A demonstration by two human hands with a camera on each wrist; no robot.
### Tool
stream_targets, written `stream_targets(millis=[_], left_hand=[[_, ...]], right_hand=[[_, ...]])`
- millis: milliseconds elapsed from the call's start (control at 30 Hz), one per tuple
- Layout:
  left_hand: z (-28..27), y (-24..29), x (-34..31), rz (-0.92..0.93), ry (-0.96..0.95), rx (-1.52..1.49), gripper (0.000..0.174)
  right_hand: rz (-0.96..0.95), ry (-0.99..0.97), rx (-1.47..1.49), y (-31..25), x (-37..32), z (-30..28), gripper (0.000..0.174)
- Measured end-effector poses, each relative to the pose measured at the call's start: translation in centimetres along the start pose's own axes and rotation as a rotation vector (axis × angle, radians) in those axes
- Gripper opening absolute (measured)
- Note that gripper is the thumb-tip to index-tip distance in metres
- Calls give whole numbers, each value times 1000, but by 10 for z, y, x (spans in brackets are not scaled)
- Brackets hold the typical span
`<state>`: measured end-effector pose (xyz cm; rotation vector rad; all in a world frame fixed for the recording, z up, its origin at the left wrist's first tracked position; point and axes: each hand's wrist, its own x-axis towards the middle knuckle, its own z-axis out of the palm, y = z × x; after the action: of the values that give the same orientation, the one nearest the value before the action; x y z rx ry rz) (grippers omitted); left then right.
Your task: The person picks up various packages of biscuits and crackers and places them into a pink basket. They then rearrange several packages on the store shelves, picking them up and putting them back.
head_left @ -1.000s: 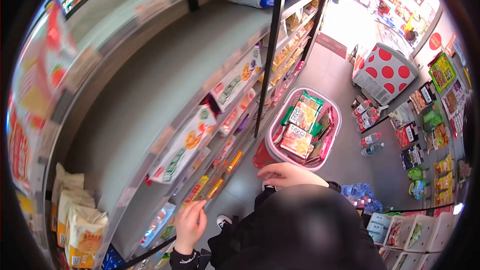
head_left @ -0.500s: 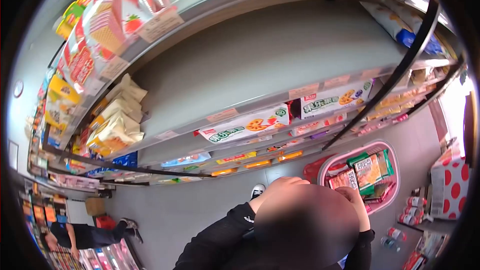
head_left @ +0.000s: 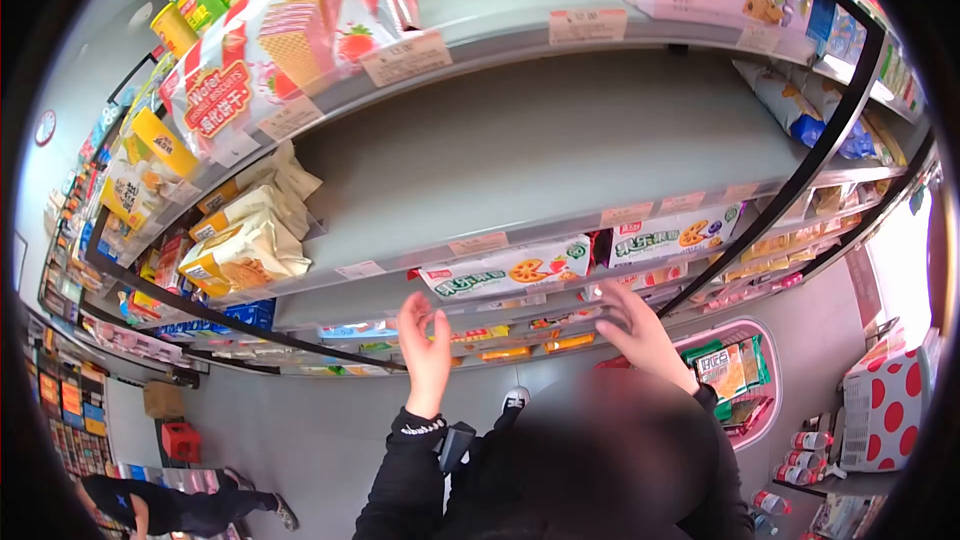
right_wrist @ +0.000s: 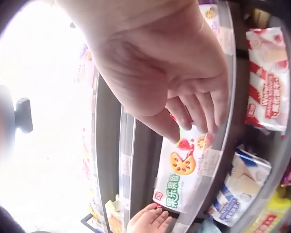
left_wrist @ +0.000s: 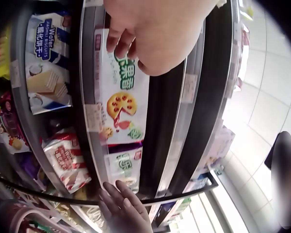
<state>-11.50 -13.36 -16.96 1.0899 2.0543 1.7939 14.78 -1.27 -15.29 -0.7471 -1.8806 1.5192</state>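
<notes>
Both hands reach up to a white biscuit pack (head_left: 510, 268), printed with a round biscuit, on the shelf below a nearly bare one. My left hand (head_left: 425, 355) is by its left end, fingers loosely bent with the thumb apart. Near its right end is my right hand (head_left: 645, 340), fingers spread and slightly bent. In the right wrist view, the right hand (right_wrist: 160, 73) overlaps one end of the pack (right_wrist: 182, 165), and the left hand (right_wrist: 150, 221) is at the other. A second white biscuit pack (head_left: 675, 237) sits to the right.
A pink basket (head_left: 775, 380) holding snack packs stands on the floor at right. A black shelf post (head_left: 790, 175) rises right of the packs. Cream bags (head_left: 250, 235) fill the shelf's left end. A person (head_left: 180, 505) is at lower left, a polka-dot box (head_left: 890, 410) far right.
The view has swung left, off the basket and onto the shelves. My hands, low and close together half a second ago, have moved apart and up to the ends of the biscuit pack.
</notes>
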Motion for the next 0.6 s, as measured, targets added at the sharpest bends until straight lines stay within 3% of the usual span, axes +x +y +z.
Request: stream_targets(millis=[67,133,233,300,333,367,433,467,600], left_hand=[[-2,-19,15,9,-18,27,48],[-6,-31,30,4,-104,9,62],[-6,-21,45,34,-225,-66,47],[-4,-21,49,-47,-230,-180,39],[-3,-23,51,7,-200,-125,38],[-5,-26,54,10,-192,-130,38],[-6,-28,59,-47,-236,-110,36],[-7,-30,61,-53,-238,-94,29],[-14,-34,64,-122,-303,-121,25]], right_hand=[[-65,205,-211,13,26,12,60],[-75,222,-292,26,41,17,64],[-127,262,-237,39,55,25,63],[-55,279,-261,41,59,22,61],[-85,348,-362,40,61,23,48],[-93,344,-367,37,65,23,48],[6,265,-460,18,67,22,32],[-89,339,-492,11,69,26,19],[-92,386,-556,8,71,27,14]])
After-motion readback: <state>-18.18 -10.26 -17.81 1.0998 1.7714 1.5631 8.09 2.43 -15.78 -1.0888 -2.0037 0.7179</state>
